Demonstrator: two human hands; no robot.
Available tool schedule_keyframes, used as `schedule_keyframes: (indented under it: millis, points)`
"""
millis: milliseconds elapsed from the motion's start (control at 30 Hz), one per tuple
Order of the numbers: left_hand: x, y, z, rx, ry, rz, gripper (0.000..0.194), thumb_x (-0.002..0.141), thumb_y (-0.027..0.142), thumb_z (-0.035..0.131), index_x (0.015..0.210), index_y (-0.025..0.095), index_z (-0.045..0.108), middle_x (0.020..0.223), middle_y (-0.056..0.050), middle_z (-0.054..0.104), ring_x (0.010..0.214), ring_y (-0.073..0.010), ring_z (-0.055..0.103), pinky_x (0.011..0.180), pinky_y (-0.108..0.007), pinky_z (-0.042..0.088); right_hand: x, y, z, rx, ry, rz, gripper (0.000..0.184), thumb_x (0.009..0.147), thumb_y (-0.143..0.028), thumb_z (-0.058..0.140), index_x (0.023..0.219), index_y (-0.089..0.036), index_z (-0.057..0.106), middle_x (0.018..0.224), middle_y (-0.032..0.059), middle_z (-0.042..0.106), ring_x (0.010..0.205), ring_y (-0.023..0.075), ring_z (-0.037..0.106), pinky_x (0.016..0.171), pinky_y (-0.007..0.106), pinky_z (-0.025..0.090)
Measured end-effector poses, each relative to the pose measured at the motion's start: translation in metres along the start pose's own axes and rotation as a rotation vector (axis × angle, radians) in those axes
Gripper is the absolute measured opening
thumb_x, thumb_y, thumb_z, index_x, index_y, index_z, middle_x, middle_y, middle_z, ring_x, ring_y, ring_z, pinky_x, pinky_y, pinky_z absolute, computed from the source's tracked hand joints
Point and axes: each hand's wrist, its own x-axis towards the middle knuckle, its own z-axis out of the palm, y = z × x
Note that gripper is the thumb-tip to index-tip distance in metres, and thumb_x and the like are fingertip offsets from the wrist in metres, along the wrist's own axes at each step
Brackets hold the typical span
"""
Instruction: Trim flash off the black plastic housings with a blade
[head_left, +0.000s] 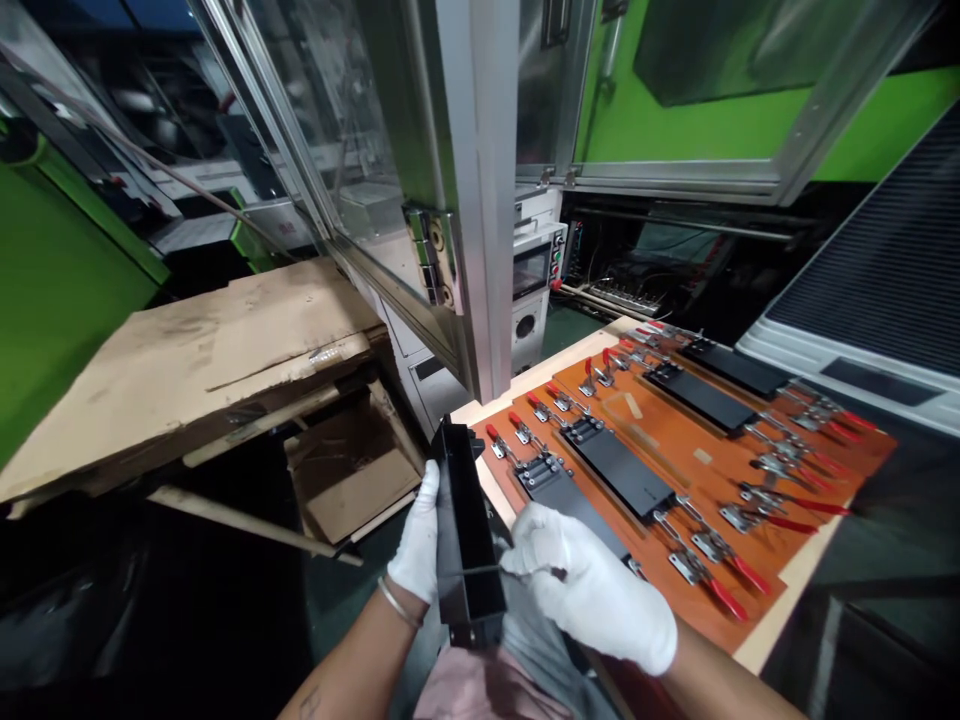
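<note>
My left hand (417, 545), in a white glove, grips a long black box-shaped part (466, 490) by its left side. The part is held upright in front of my body, with its long open hollow facing me. My right hand (589, 580), also gloved in white, is closed at the part's right edge. A thin dark strip or blade (532, 572) runs from its fingers towards the part; its kind is not clear. Beside the right hand, black flat plates (619, 462) lie clamped on an orange board (667, 440).
Red-handled toggle clamps (724, 590) line both sides of the board. A metal-framed glass door (487, 200) stands close ahead. To the left is a cardboard-covered table (225, 330) with an open cardboard box (352, 470) below. A green machine (690, 130) stands behind.
</note>
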Motion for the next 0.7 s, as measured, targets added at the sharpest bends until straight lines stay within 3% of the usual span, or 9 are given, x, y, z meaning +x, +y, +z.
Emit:
schedule_keyframes:
  millis: [133, 333, 467, 633, 700]
  points:
    - [0.002, 0.002, 0.001, 0.018, 0.0, 0.025, 0.055, 0.076, 0.062, 0.065, 0.102, 0.014, 0.068, 0.074, -0.007, 0.074, 0.067, -0.0241, 0.071, 0.068, -0.035, 0.058, -0.001, 0.001, -0.001, -0.041, -0.096, 0.02, 0.023, 0.071, -0.002, 0.042, 0.067, -0.019, 0.058, 0.076, 0.0003, 0.053, 0.066, 0.0109, 0.052, 0.062, 0.022, 0.044]
    - [0.004, 0.001, 0.004, 0.027, 0.025, 0.021, 0.053, 0.079, 0.059, 0.064, 0.108, 0.014, 0.067, 0.075, -0.007, 0.074, 0.069, -0.0236, 0.072, 0.07, -0.034, 0.058, 0.001, 0.007, -0.003, -0.041, 0.0, 0.036, 0.026, 0.071, -0.004, 0.043, 0.075, -0.02, 0.063, 0.076, 0.0011, 0.054, 0.068, 0.0123, 0.054, 0.063, 0.023, 0.046]
    - [0.007, 0.004, -0.004, 0.038, 0.041, 0.038, 0.056, 0.076, 0.06, 0.066, 0.108, 0.014, 0.068, 0.074, -0.007, 0.075, 0.07, -0.0247, 0.073, 0.07, -0.034, 0.059, -0.001, 0.01, 0.001, 0.0, -0.082, 0.021, 0.024, 0.072, -0.004, 0.044, 0.071, -0.02, 0.062, 0.077, 0.0008, 0.056, 0.066, 0.0107, 0.055, 0.061, 0.02, 0.046]
    - [0.007, 0.004, -0.012, 0.065, 0.039, 0.051, 0.054, 0.078, 0.056, 0.067, 0.111, 0.014, 0.067, 0.08, -0.008, 0.076, 0.074, -0.0251, 0.073, 0.074, -0.036, 0.059, 0.002, 0.018, 0.008, -0.057, 0.078, 0.017, 0.03, 0.069, -0.002, 0.044, 0.079, -0.021, 0.064, 0.076, 0.0009, 0.055, 0.069, 0.0124, 0.055, 0.065, 0.023, 0.046]
    - [0.006, 0.005, -0.013, 0.065, 0.029, 0.04, 0.055, 0.078, 0.058, 0.066, 0.111, 0.014, 0.067, 0.081, -0.009, 0.076, 0.074, -0.0254, 0.073, 0.074, -0.036, 0.059, 0.0, 0.017, 0.009, -0.003, 0.05, 0.01, 0.029, 0.069, -0.001, 0.044, 0.079, -0.021, 0.064, 0.076, 0.0004, 0.056, 0.069, 0.0118, 0.056, 0.065, 0.022, 0.046]
